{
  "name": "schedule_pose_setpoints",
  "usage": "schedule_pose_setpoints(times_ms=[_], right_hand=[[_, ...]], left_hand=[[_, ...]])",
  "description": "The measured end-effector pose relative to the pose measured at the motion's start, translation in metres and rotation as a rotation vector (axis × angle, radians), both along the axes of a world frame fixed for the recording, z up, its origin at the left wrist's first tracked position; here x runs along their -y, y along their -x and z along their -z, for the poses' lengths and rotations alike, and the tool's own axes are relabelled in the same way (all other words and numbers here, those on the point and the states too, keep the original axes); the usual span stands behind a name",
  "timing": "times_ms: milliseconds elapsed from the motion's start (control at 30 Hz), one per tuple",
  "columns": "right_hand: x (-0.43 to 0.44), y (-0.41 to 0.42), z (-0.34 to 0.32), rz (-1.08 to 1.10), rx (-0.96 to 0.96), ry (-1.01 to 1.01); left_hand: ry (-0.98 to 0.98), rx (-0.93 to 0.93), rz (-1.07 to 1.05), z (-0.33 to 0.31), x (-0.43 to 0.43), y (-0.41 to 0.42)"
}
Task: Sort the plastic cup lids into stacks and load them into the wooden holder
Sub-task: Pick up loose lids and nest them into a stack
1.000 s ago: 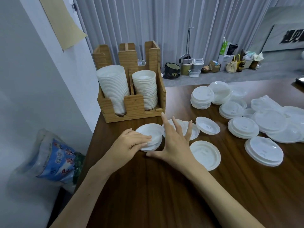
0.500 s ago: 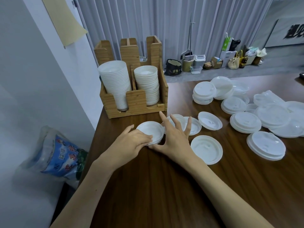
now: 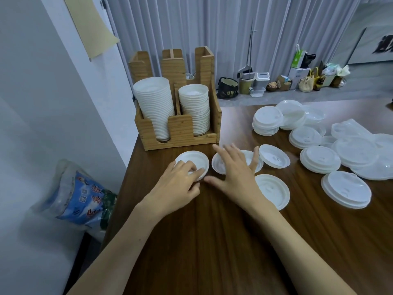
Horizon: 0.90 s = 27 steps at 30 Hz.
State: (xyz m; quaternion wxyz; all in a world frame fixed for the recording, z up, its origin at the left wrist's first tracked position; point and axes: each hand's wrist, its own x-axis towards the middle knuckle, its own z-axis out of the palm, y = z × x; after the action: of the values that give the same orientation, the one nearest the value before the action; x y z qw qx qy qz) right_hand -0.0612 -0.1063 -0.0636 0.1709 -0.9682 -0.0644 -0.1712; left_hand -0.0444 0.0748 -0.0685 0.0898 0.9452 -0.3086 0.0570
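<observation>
The left hand curls its fingers onto the small white plastic lid stack, thumb at its rim, just before the wooden holder. The right hand, fingers spread, has shifted from that stack over the neighbouring white lid, probably the next to add.

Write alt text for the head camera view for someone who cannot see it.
A person's left hand grips a small lid stack while the right hand spreads open over loose lids, in front of a part-filled wooden holder.
</observation>
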Motion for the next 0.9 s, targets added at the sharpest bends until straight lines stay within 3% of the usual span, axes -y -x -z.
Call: schedule_pose_setpoints(times_ms=[67, 133, 233, 367, 500, 600, 733, 900], right_hand=[[0.009, -0.002, -0.005, 0.150, 0.013, -0.135], [0.016, -0.005, -0.011, 0.268, -0.047, -0.149], [0.019, -0.010, -0.014, 0.300, -0.135, -0.072], [0.018, -0.013, -0.012, 0.312, -0.087, -0.084], [0.025, 0.001, -0.029, 0.201, -0.014, -0.475], [0.032, 0.012, -0.036, 0.170, 0.071, -0.541], [0.041, 0.024, -0.034, 0.149, 0.107, -0.633], [0.055, 0.037, -0.031, 0.112, 0.090, -0.856]], left_hand=[[0.002, 0.041, -0.032, 0.003, 0.004, 0.002], [0.019, 0.064, -0.063, 0.004, 0.006, 0.002], [0.075, 0.163, -0.077, 0.005, 0.006, 0.003], [0.227, 0.252, -0.037, 0.005, 0.009, 0.005], [0.495, 0.132, -0.047, 0.001, 0.024, 0.012], [0.746, -0.060, -0.173, -0.018, 0.047, 0.011], [0.928, -0.213, -0.297, -0.046, 0.073, -0.005], [0.880, -0.207, -0.183, -0.056, 0.100, -0.019]])
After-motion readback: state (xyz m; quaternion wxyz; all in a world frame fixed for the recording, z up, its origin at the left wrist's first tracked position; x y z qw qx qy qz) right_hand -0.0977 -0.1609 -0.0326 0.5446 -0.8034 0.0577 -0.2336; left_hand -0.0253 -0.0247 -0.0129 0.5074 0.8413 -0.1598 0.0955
